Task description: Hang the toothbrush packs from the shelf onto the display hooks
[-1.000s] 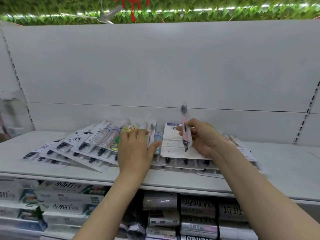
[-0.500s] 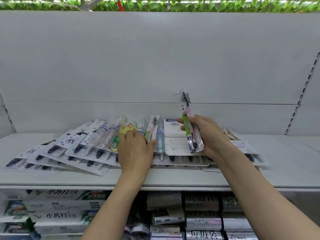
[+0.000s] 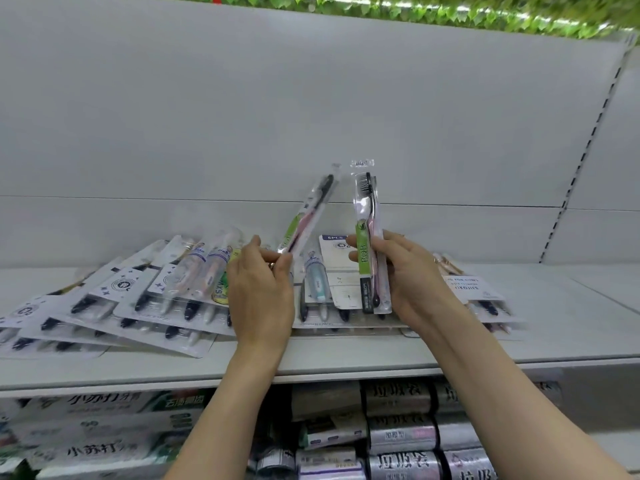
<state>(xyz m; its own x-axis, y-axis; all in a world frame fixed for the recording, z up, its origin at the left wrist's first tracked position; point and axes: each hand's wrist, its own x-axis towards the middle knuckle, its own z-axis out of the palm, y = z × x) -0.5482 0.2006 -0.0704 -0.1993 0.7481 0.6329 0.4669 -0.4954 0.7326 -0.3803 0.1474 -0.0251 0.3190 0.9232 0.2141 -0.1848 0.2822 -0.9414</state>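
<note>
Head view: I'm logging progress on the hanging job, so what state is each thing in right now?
Left hand: pinches a tilted toothbrush pack.
Right hand: grips an upright toothbrush pack.
Card packs: lying fanned on the shelf.
Display hooks: none visible.

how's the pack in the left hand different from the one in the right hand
The left hand's pack leans to the right, pinched at its bottom end; the right hand's pack stands upright, gripped around its lower half. The right one shows a green BQB label face-on; the left one is angled. Both are slim, clear-wrapped, dark-bristled.
</note>
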